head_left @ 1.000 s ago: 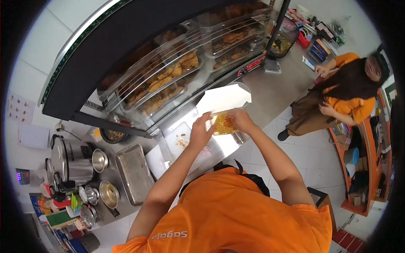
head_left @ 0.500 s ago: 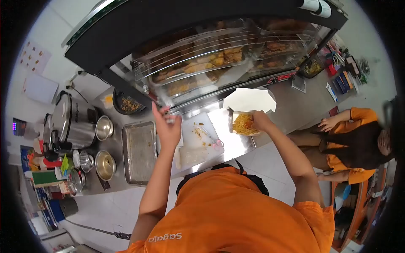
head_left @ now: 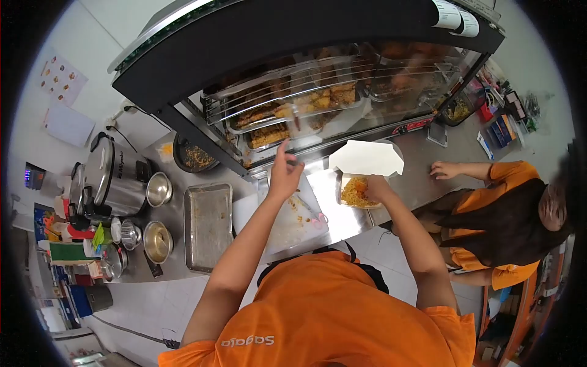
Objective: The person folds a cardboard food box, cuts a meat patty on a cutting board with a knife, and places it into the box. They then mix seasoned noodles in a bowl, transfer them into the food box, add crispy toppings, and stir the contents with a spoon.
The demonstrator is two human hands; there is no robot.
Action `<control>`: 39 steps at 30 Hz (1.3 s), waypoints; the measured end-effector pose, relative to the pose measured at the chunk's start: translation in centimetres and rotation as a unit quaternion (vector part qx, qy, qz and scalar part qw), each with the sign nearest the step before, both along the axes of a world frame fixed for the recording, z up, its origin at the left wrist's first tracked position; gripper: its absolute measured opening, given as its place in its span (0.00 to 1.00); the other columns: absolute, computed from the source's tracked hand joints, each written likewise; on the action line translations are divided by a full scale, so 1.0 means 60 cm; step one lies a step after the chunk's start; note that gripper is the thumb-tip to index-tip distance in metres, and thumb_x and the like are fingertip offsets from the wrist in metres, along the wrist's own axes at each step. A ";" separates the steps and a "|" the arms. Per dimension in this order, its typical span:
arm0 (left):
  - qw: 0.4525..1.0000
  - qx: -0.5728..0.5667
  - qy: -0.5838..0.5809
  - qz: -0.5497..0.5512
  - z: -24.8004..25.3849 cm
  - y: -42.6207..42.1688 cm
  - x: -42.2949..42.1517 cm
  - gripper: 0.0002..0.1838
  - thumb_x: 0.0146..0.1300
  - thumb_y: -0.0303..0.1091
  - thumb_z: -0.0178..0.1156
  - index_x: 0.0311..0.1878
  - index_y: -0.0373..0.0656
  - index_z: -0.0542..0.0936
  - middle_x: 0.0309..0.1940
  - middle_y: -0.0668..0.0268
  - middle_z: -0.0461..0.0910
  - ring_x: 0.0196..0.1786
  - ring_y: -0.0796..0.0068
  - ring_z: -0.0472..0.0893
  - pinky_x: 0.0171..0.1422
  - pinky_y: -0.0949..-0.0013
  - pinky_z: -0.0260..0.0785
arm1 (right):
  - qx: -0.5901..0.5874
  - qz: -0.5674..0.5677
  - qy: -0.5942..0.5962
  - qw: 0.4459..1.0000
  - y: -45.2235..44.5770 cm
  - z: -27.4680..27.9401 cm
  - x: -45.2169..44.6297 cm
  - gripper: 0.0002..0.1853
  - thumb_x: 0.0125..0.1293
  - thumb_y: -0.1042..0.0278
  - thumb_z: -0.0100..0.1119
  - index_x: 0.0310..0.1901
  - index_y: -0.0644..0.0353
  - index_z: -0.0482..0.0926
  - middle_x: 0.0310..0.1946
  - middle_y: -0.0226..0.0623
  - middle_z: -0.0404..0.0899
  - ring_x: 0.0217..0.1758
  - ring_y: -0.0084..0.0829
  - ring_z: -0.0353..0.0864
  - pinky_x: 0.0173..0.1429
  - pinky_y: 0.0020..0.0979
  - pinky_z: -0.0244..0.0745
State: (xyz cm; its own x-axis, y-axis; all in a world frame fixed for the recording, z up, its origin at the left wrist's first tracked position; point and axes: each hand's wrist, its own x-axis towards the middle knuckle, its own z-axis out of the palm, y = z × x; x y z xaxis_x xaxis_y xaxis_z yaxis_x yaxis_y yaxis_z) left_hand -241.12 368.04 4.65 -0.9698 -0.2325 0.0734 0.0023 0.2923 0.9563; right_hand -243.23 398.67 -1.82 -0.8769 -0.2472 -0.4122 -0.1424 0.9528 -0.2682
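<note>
My left hand point(head_left: 286, 176) is raised at the lower edge of the display case point(head_left: 318, 46), above the cutting board, fingers apart and holding nothing I can see. A blurred reflection shows in the glass beside it. My right hand point(head_left: 380, 189) reaches into an open paper takeaway box point(head_left: 340, 191) filled with yellow rice-like food point(head_left: 354, 191). Its fingers are bunched downward at the box's right side, the tips partly hidden by the hand. The box's white lid point(head_left: 367, 156) is folded back toward the case. Scissors with pink handles point(head_left: 318, 221) lie on the white cutting board point(head_left: 278, 235) among crumbs.
Fried food on trays point(head_left: 318, 98) fills the display case. Left along the counter are a metal tray point(head_left: 208, 226), a black pan point(head_left: 194, 158), metal bowls point(head_left: 158, 241) and a large cooker point(head_left: 113, 174). A co-worker's hand point(head_left: 445, 170) rests on the counter at right.
My left hand has moved right along the case front, and the case's left part looks clearer. My right hand stays at the box. The co-worker's hand has moved onto the counter.
</note>
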 end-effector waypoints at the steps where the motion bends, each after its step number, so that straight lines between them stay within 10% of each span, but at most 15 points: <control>1: 0.978 0.163 -0.123 0.040 -0.018 0.003 -0.021 0.24 0.66 0.32 0.61 0.64 0.43 0.69 0.43 0.63 0.75 0.28 0.79 0.70 0.27 0.75 0.66 | 0.002 -0.001 0.002 1.000 0.001 -0.005 -0.001 0.14 0.52 0.68 0.69 0.37 0.71 0.84 0.40 0.57 0.84 0.48 0.50 0.85 0.53 0.42 0.80; 5: 0.811 0.539 -0.218 0.067 -0.130 -0.034 -0.117 0.10 0.74 0.39 0.58 0.49 0.47 0.70 0.35 0.68 0.81 0.22 0.82 0.70 0.20 0.78 0.62 | 0.002 0.001 0.032 0.999 0.010 -0.029 0.001 0.14 0.52 0.67 0.70 0.37 0.69 0.84 0.40 0.57 0.84 0.48 0.49 0.85 0.53 0.42 0.80; 9: 0.781 0.573 -0.199 0.150 -0.103 -0.006 -0.157 0.11 0.75 0.44 0.56 0.42 0.47 0.71 0.33 0.69 0.81 0.22 0.84 0.70 0.19 0.81 0.59 | -0.032 -0.027 0.038 0.998 0.006 0.000 0.018 0.14 0.53 0.67 0.69 0.37 0.70 0.84 0.40 0.57 0.84 0.47 0.50 0.85 0.52 0.43 0.80; 15: 0.817 0.485 -0.150 0.273 -0.090 0.023 -0.134 0.09 0.76 0.38 0.53 0.37 0.50 0.69 0.27 0.73 0.77 0.22 0.84 0.70 0.19 0.79 0.59 | -0.043 -0.071 0.043 0.996 0.018 -0.036 0.023 0.15 0.54 0.67 0.67 0.37 0.72 0.83 0.39 0.58 0.84 0.46 0.51 0.85 0.51 0.44 0.80; 35: 0.848 0.425 -0.276 0.155 -0.022 0.100 0.072 0.11 0.73 0.43 0.57 0.36 0.49 0.77 0.24 0.73 0.76 0.18 0.81 0.69 0.19 0.73 0.60 | -0.022 -0.085 -0.020 0.996 0.002 -0.037 0.020 0.11 0.57 0.68 0.65 0.36 0.70 0.84 0.37 0.57 0.84 0.44 0.51 0.86 0.50 0.42 0.81; 39: 0.979 0.168 -0.103 0.054 0.012 0.102 0.091 0.11 0.72 0.40 0.58 0.37 0.43 0.79 0.25 0.69 0.77 0.20 0.78 0.71 0.23 0.71 0.63 | 0.026 -0.027 0.001 0.999 -0.004 -0.018 0.020 0.09 0.55 0.70 0.65 0.32 0.68 0.85 0.37 0.57 0.84 0.44 0.50 0.86 0.50 0.40 0.81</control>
State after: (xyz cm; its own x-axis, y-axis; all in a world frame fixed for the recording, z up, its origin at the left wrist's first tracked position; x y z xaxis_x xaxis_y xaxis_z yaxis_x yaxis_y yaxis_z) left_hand -235.67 374.14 5.38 -0.9243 -0.3118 -0.2201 -0.2151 -0.0510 0.9753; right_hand -242.03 398.40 -2.92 -0.8893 -0.1774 -0.4215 -0.0909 0.9719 -0.2172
